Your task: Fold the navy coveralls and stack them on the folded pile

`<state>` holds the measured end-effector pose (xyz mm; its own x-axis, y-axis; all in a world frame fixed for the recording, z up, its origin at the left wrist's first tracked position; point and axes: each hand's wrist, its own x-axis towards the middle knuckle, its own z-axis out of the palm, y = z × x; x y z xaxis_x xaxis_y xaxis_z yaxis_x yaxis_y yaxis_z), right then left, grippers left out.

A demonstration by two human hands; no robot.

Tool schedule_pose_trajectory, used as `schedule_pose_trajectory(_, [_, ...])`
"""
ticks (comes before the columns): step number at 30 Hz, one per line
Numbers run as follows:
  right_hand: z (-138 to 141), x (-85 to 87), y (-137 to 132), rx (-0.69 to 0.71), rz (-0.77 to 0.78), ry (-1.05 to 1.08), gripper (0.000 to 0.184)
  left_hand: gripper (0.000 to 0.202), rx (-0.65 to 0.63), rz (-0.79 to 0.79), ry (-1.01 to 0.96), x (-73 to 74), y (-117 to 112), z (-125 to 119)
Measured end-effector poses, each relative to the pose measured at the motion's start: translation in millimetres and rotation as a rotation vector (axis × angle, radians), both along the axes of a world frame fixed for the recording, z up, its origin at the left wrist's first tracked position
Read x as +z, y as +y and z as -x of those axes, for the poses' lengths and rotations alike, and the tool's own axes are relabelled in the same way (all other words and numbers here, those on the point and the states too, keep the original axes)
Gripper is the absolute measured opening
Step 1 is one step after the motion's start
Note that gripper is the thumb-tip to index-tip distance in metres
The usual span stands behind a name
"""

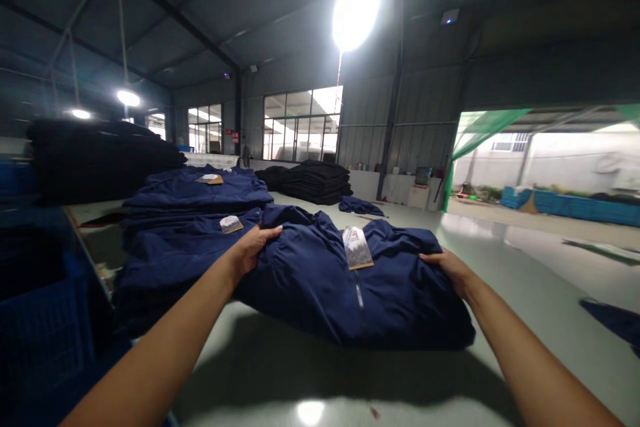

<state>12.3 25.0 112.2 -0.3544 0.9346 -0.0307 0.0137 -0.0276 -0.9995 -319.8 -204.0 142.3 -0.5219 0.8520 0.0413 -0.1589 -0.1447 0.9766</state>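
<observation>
A folded navy blue jacket (320, 280) with a hang tag (357, 248) at its collar lies on the pale table (300, 380) in front of me. My left hand (254, 247) grips its left edge, fingers curled over the fabric. My right hand (447, 265) grips its right edge the same way. Both arms reach forward from the bottom of the view.
Stacks of folded navy jackets (195, 203) with tags sit to the left. Dark garment piles (100, 157) (313, 181) stand further back. A blue crate (45, 333) is at the lower left. A bright doorway (545, 160) opens at the right.
</observation>
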Motion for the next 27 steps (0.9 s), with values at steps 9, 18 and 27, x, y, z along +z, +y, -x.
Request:
schedule_pose_trajectory(9, [161,33.1,49,-0.025,-0.475,-0.016,0.051,0.036,0.374,-0.136,-0.005,53.3,-40,82])
schedule_pose_trajectory(18, [323,50.7,61,-0.14,-0.793,-0.293,0.036,0.031,0.53,-0.186,-0.036,62.6,-84,165])
schedule_pose_trajectory(27, [425,20.6,35,-0.095,-0.704,-0.549,0.055,0.037,0.781,0.151,0.164,6.8,-110,223])
